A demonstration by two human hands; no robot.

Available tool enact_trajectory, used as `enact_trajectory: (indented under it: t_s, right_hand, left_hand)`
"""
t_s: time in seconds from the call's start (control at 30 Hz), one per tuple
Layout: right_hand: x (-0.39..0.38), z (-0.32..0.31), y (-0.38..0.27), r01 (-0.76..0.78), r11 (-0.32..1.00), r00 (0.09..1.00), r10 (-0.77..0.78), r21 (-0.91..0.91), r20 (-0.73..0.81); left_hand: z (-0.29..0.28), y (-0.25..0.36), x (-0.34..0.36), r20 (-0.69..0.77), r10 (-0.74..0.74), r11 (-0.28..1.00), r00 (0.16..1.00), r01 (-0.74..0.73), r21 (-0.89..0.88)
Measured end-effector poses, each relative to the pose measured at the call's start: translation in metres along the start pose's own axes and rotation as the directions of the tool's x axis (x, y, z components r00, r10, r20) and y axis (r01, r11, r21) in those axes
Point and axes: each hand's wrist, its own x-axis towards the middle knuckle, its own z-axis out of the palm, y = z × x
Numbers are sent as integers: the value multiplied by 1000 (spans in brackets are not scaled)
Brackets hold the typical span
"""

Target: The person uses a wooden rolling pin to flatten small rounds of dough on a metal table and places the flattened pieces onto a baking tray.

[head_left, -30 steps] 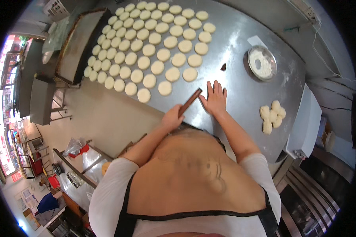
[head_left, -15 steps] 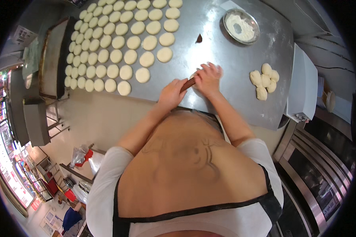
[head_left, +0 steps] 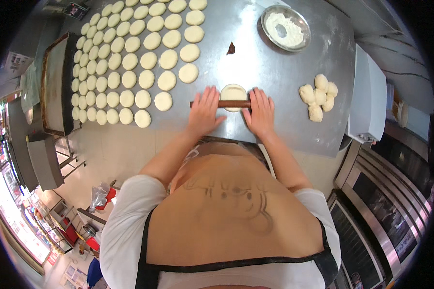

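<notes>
A brown wooden rolling pin [head_left: 233,103] lies crosswise over a flattened dough round [head_left: 233,91] on the steel table [head_left: 260,72]. My left hand [head_left: 203,111] rests on the pin's left end with fingers stretched out flat across it. At the other end my right hand [head_left: 259,111] lies likewise, fingers extended and slightly apart over the pin. Rows of pale dough discs [head_left: 130,61] cover the table's left part, the nearest beside my left hand. A cluster of several dough balls [head_left: 320,96] lies to my right.
A steel bowl of flour [head_left: 284,28] stands at the back right, with a small dark piece [head_left: 231,48] left of it. A rimmed baking tray [head_left: 49,84] is beside the table's left end. A white appliance [head_left: 366,96] adjoins the right end, near steel oven doors [head_left: 386,192].
The pin has turned from diagonal to crosswise and now lies on a dough round. My left hand's grip has loosened into flat fingers; my right hand has come onto the pin. The view has shifted.
</notes>
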Motion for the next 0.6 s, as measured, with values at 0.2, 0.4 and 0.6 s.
enact_trajectory:
  t_s: [0.2,0.4,0.6]
  right_hand:
    - [63,-12,-1,-20,990,996,32,-142,84]
    - [104,-2,13,76,989,995,-84,-129,-56]
    - [-29,-1,18,75,997,990,-76,9,118]
  left_hand:
    - [9,-15,46,-96,-94,991,991,102,82]
    - [-19,-28,85,-245,-85,983,966,122,140]
    - [14,24,-27,-50,57,998,997,-55,39]
